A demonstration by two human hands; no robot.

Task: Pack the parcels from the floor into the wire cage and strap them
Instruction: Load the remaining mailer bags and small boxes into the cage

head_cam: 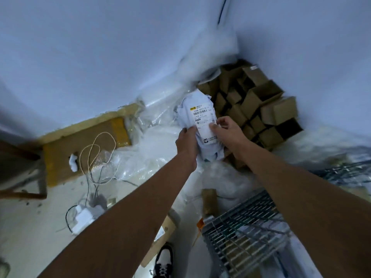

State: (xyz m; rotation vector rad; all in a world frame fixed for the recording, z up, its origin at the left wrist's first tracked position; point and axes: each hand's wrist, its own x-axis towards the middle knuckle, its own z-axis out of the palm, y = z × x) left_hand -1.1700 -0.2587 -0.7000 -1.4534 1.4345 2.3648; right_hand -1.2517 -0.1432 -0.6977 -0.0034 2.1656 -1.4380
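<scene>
A white soft parcel (197, 109) with a printed shipping label is held up in front of me, above the floor. My left hand (186, 141) grips its lower left edge, fingers curled round it. My right hand (225, 130) pinches its right side, thumb on the label. The wire cage (247, 221) stands at the lower right, below my right forearm, its grey mesh rim showing. What lies inside the cage is blurred.
A heap of small brown cardboard boxes (259, 105) fills the corner at the right. Clear plastic bags (152, 149) cover the floor under my hands. A flat cardboard box (84, 143) with a looped cord lies at the left. White chargers (86, 215) and my shoe (163, 261) are near.
</scene>
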